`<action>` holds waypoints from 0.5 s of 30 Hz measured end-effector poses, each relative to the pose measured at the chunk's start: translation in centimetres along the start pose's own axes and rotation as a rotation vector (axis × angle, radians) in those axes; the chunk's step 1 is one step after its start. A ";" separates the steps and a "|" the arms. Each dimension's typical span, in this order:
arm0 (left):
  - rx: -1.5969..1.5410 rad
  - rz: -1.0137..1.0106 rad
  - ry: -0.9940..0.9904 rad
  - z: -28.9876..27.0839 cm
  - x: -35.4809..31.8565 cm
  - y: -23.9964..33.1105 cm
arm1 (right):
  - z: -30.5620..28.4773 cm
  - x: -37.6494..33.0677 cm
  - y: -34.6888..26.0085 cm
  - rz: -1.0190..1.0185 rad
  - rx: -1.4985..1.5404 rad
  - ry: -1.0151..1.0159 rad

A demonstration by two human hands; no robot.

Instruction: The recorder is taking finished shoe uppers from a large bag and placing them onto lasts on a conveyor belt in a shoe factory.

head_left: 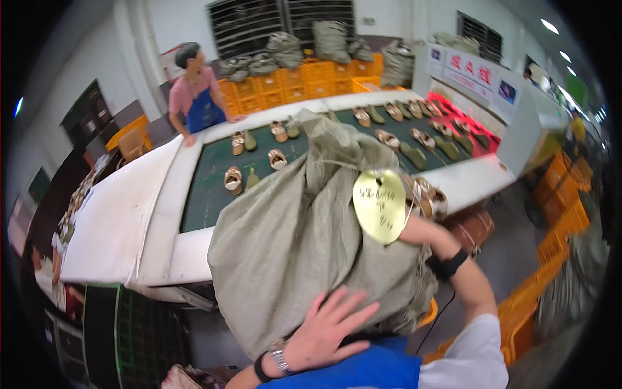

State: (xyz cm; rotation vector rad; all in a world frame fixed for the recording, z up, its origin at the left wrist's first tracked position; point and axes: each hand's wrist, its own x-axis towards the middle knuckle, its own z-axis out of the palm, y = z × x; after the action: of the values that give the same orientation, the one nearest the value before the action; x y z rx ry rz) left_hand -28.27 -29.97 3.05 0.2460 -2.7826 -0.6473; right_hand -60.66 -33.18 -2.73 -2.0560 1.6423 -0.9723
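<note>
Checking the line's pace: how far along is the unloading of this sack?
Done: shoe parts already lie in rows on the green belt. In hand: the left hand props the grey sack from below; the right hand is hidden behind it. Left: the sack looks full.

A grey-green woven sack (291, 240) carries a yellow tag (379, 206). At twelve o'clock, tan shoes (233, 179) dot the dark green belt (207, 188); orange crates (285, 81) beyond.

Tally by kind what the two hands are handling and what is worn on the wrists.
Sack: 1
Yellow tag: 1
Metal watch: 1
Black wristbands: 2
Total: 5
</note>
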 end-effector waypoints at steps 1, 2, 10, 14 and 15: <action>-0.019 0.059 -0.074 -2.1 -1.6 -0.9 | -1.6 -0.1 -0.1 0.007 0.018 -0.114; -0.043 0.119 -0.154 -4.4 -3.1 -2.0 | -4.1 0.0 0.4 0.020 0.048 -0.227; -0.745 0.290 0.120 -18.6 -12.1 -13.2 | -11.7 8.2 -6.4 0.156 -0.389 0.448; -0.428 0.081 0.330 -17.5 0.3 -15.2 | -4.6 9.1 -5.4 0.294 -0.669 0.200; -0.209 0.169 0.375 -17.7 2.0 -15.6 | -3.0 10.7 -8.1 0.329 -0.690 0.020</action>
State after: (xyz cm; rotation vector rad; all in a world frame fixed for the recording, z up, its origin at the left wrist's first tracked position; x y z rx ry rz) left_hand -23.21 -51.43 11.66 0.0770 -2.3293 -0.7549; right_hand -55.85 -40.67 7.80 -2.0322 2.4747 -0.3320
